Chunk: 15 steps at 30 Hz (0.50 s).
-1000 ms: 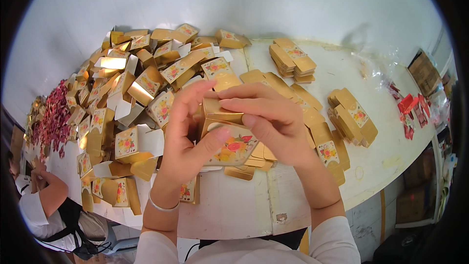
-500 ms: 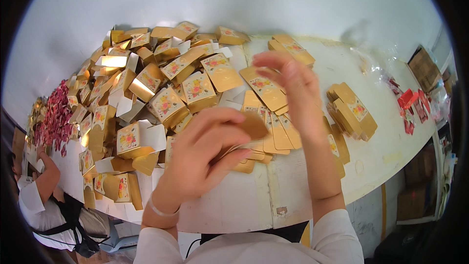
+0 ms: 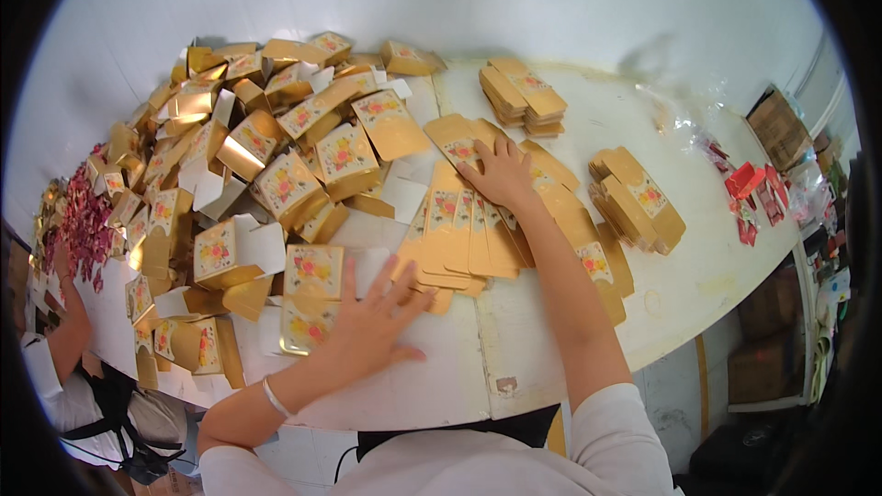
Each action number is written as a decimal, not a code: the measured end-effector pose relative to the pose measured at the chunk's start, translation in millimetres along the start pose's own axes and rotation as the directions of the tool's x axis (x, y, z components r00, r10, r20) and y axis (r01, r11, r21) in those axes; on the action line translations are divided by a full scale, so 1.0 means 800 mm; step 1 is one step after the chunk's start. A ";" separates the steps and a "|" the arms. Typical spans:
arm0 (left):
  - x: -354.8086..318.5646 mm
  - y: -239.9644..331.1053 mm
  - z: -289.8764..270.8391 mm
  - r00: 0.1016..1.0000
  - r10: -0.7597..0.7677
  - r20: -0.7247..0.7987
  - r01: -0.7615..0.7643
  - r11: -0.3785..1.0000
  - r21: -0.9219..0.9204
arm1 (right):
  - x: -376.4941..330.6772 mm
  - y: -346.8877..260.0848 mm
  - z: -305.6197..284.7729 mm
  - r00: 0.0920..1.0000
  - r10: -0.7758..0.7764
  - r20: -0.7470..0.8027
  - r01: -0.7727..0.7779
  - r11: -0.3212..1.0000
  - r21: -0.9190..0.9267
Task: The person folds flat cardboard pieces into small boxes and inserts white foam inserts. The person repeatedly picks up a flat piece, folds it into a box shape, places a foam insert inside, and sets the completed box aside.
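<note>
My left hand [image 3: 369, 323] is open, its fingers spread and slightly blurred, just right of a gold floral box [image 3: 310, 298] at the near edge of a big heap. Its fingertips reach the side of that box; whether they press on it I cannot tell. My right hand [image 3: 503, 176] lies with fingers apart on flat gold cartons [image 3: 453, 140], touching the upper ones. Below it, more flat cartons [image 3: 464, 239] are fanned out, overlapping, with flower prints at their upper ends.
Folded gold boxes [image 3: 287, 184] heap across the left. Stacks of flat cartons stand at the back [image 3: 525, 96] and right [image 3: 638, 200]. Red packets [image 3: 758, 188] lie far right. Beyond the heap are dark red packets [image 3: 84, 211] and a co-worker's arm [image 3: 72, 323].
My left hand has moved left and spread its fingers, letting go of a gold carton. My right hand has come down from the air onto the flat cartons. The view has shifted slightly.
</note>
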<state>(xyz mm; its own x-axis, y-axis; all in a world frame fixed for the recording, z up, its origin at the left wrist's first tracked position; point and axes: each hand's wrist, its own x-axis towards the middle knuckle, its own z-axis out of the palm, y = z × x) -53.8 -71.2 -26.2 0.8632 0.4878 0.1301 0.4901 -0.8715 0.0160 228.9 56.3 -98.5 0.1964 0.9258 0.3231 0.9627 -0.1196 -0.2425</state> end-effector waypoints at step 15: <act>0.045 -0.061 0.006 0.961 -0.143 -0.237 0.078 0.962 -0.263 | -0.077 -0.037 -0.108 0.934 -0.236 0.269 0.277 0.953 -0.124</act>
<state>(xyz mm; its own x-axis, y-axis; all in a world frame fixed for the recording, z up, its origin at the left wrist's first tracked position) -46.0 -10.6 -26.6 0.7309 0.5816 0.3573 0.5072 -0.8130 0.2859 204.4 -28.4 -32.3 -0.0943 0.9891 0.1128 0.9948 0.0981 -0.0286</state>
